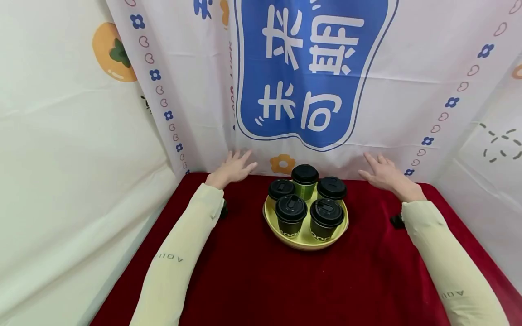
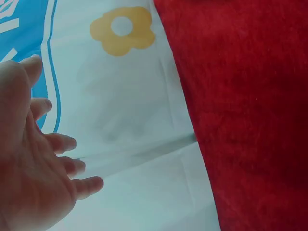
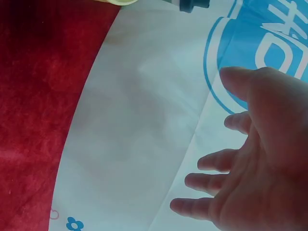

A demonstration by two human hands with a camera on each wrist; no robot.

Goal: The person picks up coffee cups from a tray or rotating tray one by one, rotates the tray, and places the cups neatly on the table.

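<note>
A round yellow tray [image 1: 270,225] sits between my hands in the head view, holding several paper cups with black lids. Two dark cups, a left one [image 1: 290,216] and a right one [image 1: 325,222], stand upright at its front. Behind them, a green cup [image 1: 304,188] stands furthest back. To the left of the tray my left hand [image 1: 231,170] is spread near the hanging cloth, fingers extended and holding nothing. My right hand [image 1: 385,174] reaches out on the tray's other side, likewise spread with nothing in it. Both palms show in the wrist views.
A dark red cloth [image 1: 261,285] covers the table. At its far edge hangs a white cloth [image 1: 195,90] with a blue printed panel [image 1: 261,54]; white sheeting [image 1: 61,149] closes off the left side. In the right wrist view, the tray's rim [image 3: 122,2] shows at the top.
</note>
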